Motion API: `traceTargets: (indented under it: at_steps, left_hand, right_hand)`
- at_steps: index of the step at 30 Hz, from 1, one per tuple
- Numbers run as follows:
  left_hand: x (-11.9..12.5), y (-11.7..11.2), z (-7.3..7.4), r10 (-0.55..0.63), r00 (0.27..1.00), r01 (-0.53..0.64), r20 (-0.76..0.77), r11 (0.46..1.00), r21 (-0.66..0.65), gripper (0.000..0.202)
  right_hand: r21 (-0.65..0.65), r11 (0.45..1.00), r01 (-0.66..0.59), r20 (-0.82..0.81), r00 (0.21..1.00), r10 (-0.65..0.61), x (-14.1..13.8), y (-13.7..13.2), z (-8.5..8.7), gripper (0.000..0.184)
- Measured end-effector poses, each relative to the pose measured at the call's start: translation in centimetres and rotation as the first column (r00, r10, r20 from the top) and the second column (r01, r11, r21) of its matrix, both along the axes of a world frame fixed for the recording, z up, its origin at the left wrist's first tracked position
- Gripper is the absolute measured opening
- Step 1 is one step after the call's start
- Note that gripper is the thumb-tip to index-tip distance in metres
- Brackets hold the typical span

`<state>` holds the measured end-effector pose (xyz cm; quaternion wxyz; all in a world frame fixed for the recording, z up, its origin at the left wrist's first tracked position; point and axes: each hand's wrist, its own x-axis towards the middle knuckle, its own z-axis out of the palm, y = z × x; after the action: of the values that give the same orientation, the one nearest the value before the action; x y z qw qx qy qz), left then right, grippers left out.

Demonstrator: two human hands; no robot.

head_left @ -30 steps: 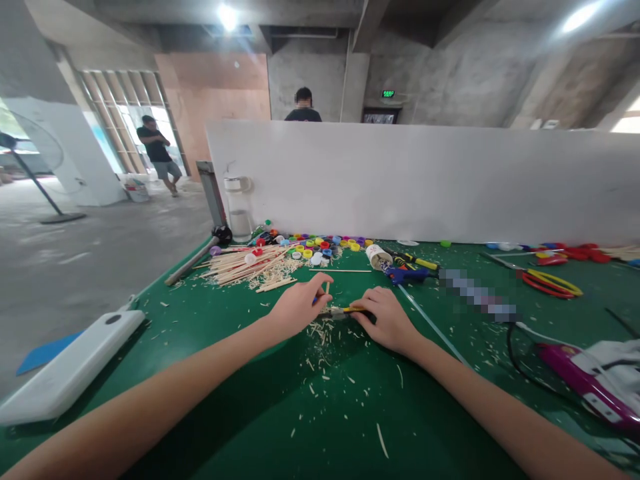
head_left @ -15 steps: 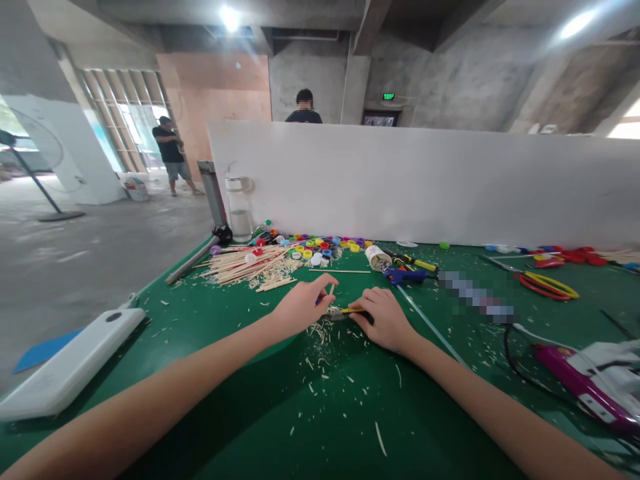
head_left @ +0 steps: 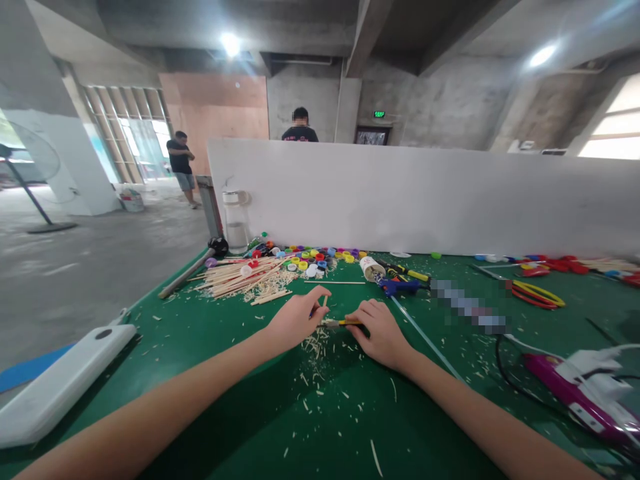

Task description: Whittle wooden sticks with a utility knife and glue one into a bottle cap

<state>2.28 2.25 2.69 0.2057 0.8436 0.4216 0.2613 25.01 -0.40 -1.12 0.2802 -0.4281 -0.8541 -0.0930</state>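
Head view | centre of frame: left hand is pinching a short, pale wooden stick; right hand is grasping a slim, yellow-and-black, grey-tipped tool | stick: probably weighing little, staying stiff, splintering easily; best held mid-length, clear of the tool's tip.

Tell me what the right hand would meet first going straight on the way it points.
The right hand would most likely meet the left hand first; depth is unclear, so the short stick there might be touched before it.

No text can be read for certain; the green sign above the doorway is too small.
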Motion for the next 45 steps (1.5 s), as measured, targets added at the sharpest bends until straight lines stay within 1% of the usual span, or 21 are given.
traceTargets:
  at_steps: [9, 17, 21, 24, 27, 30, 35, 39, 43, 45]
  left_hand:
    - [-0.2, 0.5, -0.1, 0.009, 0.999, -0.009, 0.033, 1.000, 0.000, 0.033]
    - [-0.3, 0.7, -0.3, 0.007, 0.997, -0.007, 0.074, 1.000, 0.000, 0.032]
    - [-0.3, 0.4, -0.1, 0.011, 0.998, -0.010, 0.062, 1.000, -0.007, 0.032]
    - [0.0, -0.1, 0.1, -0.012, 0.999, 0.011, 0.029, 1.000, 0.028, 0.031]
    - [0.2, -0.5, 0.2, -0.040, 0.999, 0.041, -0.009, 0.998, 0.057, 0.030]
    - [0.1, -0.5, 0.3, -0.026, 1.000, 0.027, -0.010, 0.998, 0.050, 0.031]
    - [-0.3, 0.2, 0.1, 0.015, 0.999, -0.015, 0.029, 1.000, 0.019, 0.031]
    - [-0.3, 0.0, 0.2, -0.001, 0.999, 0.000, 0.043, 1.000, 0.025, 0.030]
    - [-0.1, -0.5, 0.5, -0.040, 0.999, 0.040, 0.004, 0.999, 0.028, 0.031]
    - [-0.1, -0.5, 0.6, -0.023, 1.000, 0.023, -0.001, 0.999, 0.033, 0.030]
  right_hand:
    - [-0.017, 1.000, 0.016, -0.009, 1.000, -0.016, 0.0, -0.1, 0.0, 0.008]
    - [-0.072, 0.997, 0.041, 0.035, 0.999, -0.039, -0.2, 0.5, 0.9, 0.004]
    - [-0.085, 0.996, 0.035, 0.063, 0.998, -0.030, -0.3, 0.6, 1.2, 0.003]
    - [-0.085, 0.996, 0.014, 0.090, 0.996, -0.006, -0.4, 0.5, 1.0, 0.003]
    - [-0.065, 0.998, 0.016, 0.087, 0.996, -0.010, -0.5, 0.2, 0.6, 0.005]
    - [-0.043, 0.999, 0.024, 0.060, 0.998, -0.022, -0.5, 0.0, 0.3, 0.006]
    - [-0.032, 0.999, 0.036, 0.014, 0.999, -0.036, -0.6, 0.2, 0.2, 0.008]
    - [-0.051, 0.999, 0.015, 0.036, 0.999, -0.013, -0.7, 0.4, 0.3, 0.005]
    - [-0.056, 0.998, -0.005, 0.052, 0.999, 0.008, -0.8, 0.4, 0.3, 0.005]
    - [-0.049, 0.999, 0.003, 0.038, 0.999, -0.001, -0.7, 0.3, 0.2, 0.006]
